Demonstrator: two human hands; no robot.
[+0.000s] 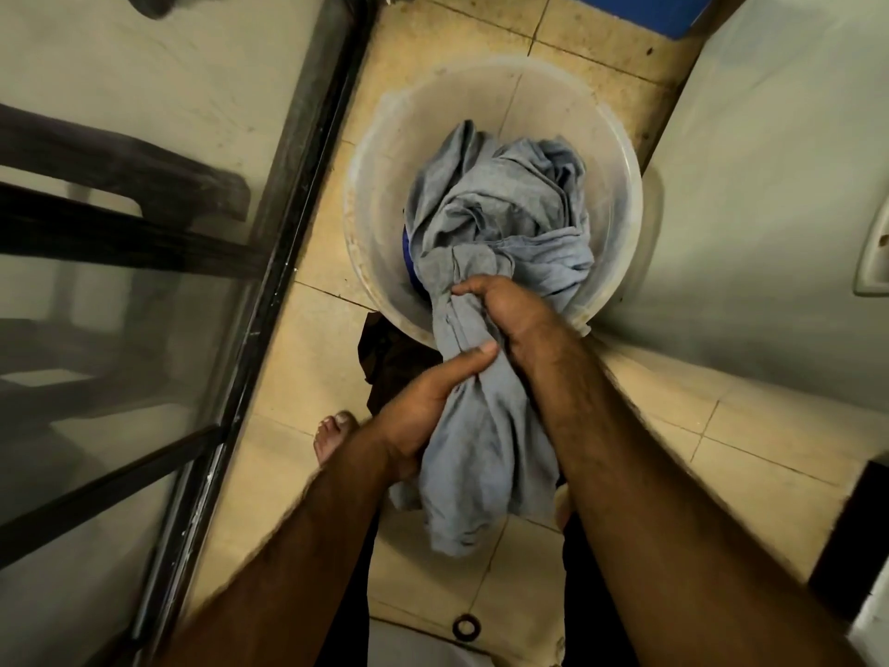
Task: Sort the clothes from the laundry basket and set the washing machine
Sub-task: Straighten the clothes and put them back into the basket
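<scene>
Two hands, left hand [423, 416] and right hand [510, 320], curl their fingers [474, 356] round a grey garment [490, 223] trailing from the basket [375, 195].

Cloth [500, 223] in tub [385, 151]

Floor [308, 358]: beige tiles, soiled, with dark grout lines. A glass panel [96, 474] in a dark metal frame [298, 195] runs along the floor's left edge, with blurred dark furniture behind it. A dark ring [465, 627] lies near the floor's bottom edge. Light is dim and yellowish.
</scene>
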